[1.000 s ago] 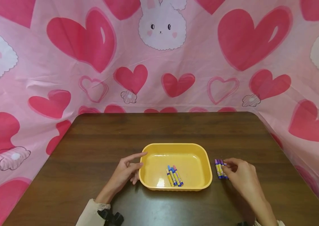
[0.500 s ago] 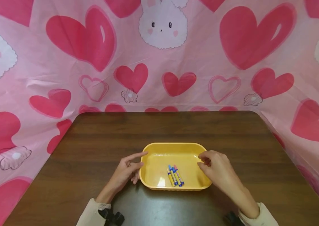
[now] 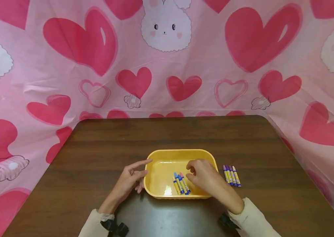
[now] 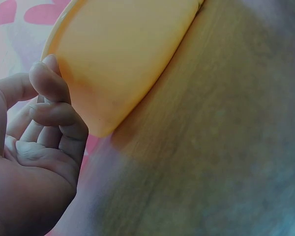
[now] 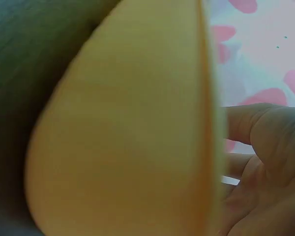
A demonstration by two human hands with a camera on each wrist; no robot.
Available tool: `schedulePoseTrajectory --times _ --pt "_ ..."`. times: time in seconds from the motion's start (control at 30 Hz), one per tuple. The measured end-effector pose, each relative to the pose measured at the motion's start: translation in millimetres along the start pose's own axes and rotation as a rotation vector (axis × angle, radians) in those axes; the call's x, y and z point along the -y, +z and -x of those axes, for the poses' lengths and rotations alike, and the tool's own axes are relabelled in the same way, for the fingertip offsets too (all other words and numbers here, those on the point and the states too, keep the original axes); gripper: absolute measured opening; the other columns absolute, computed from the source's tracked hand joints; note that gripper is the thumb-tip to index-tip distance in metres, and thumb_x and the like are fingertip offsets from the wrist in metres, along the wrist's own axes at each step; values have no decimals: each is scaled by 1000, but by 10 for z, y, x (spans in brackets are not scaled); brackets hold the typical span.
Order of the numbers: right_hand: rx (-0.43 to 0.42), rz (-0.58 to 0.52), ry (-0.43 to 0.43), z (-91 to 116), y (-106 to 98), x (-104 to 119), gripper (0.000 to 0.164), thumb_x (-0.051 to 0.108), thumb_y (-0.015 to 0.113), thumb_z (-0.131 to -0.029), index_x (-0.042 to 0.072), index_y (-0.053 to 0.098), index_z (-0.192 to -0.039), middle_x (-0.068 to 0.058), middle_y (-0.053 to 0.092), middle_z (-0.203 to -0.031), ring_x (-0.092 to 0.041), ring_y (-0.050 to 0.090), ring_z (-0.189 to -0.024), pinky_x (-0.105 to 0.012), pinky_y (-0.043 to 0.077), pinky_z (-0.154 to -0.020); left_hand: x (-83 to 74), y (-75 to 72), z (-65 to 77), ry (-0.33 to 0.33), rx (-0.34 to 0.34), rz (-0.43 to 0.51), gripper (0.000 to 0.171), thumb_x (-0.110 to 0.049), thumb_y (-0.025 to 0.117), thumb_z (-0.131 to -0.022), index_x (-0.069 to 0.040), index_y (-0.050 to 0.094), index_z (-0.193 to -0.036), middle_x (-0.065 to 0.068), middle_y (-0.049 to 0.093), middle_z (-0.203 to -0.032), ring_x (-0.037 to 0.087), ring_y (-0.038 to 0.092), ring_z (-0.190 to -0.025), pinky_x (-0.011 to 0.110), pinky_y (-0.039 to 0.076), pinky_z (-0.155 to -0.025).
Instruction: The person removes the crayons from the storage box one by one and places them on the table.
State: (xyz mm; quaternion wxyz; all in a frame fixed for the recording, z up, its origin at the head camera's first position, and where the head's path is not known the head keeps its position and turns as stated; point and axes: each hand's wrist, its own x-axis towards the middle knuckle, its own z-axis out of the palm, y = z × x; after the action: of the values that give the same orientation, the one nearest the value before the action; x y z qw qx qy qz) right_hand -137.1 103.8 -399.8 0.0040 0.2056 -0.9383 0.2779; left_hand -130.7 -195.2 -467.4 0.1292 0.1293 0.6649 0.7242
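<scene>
A yellow tray (image 3: 162,164) rests on the table, with several crayons (image 3: 181,184) in blue, pink and pale shades lying near its front wall. My left hand (image 3: 128,181) holds the tray's left rim, index finger over the edge and thumb against the side. The left wrist view shows this hand (image 4: 44,132) at the rim too. Above the tray's right half hovers my right hand (image 3: 203,174), thumb and index apart with nothing visible between them, just right of the crayons. In the right wrist view the tray wall (image 5: 118,123) hides the fingertips of that hand (image 5: 265,167).
Several purple and pink crayons (image 3: 231,176) lie side by side on the dark wooden table (image 3: 119,141), right of the tray. A pink cloth (image 3: 184,62) with hearts and rabbits hangs behind and beside the table.
My right hand has moved left from the crayons on the table, over the tray's right rim, toward the crayons inside. The left hand and tray have stayed put.
</scene>
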Motion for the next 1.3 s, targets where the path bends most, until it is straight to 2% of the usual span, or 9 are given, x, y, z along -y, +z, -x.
schedulePoseTrajectory --times 0.23,0.4,0.63,0.87,1.07,1.3 --pt "117 0 10 20 259 -67 7 4 72 -76 7 66 -76 5 48 -63 -11 45 -59 -26 38 -53 21 9 1 23 16 6 47 -13 57 -101 3 46 -145 1 59 -55 11 51 -41 23 45 -41" --pt "109 -4 7 0 342 -80 13 6 71 -73 11 59 -69 5 47 -61 -11 44 -56 -25 35 -50 23 -11 13 23 5 8 47 -12 57 -101 4 46 -144 2 59 -54 11 50 -40 23 45 -41" --pt "140 41 65 -34 370 -41 23 12 74 -73 15 53 -63 4 46 -59 -13 44 -54 -26 34 -48 30 -42 54 8 -19 16 49 -13 59 -101 6 45 -144 3 58 -54 12 50 -41 22 45 -41" --pt "90 144 80 -28 370 -40 28 6 69 -72 13 46 -58 4 32 -59 -13 32 -52 -28 24 -45 35 -41 56 41 -7 8 48 -12 58 -101 7 45 -144 2 58 -55 12 51 -42 24 45 -40" --pt "64 135 68 -15 327 -55 27 4 68 -75 12 48 -59 2 35 -60 -14 34 -53 -28 25 -46 29 -19 12 83 18 5 46 -8 55 -101 9 44 -143 2 60 -55 11 51 -41 24 46 -40" --pt "33 115 68 -7 326 -59 26 4 71 -78 13 52 -62 0 42 -60 -15 40 -56 -27 31 -49 -4 4 -8 59 13 -3 48 -11 57 -101 7 45 -144 3 59 -55 12 50 -41 23 46 -41"
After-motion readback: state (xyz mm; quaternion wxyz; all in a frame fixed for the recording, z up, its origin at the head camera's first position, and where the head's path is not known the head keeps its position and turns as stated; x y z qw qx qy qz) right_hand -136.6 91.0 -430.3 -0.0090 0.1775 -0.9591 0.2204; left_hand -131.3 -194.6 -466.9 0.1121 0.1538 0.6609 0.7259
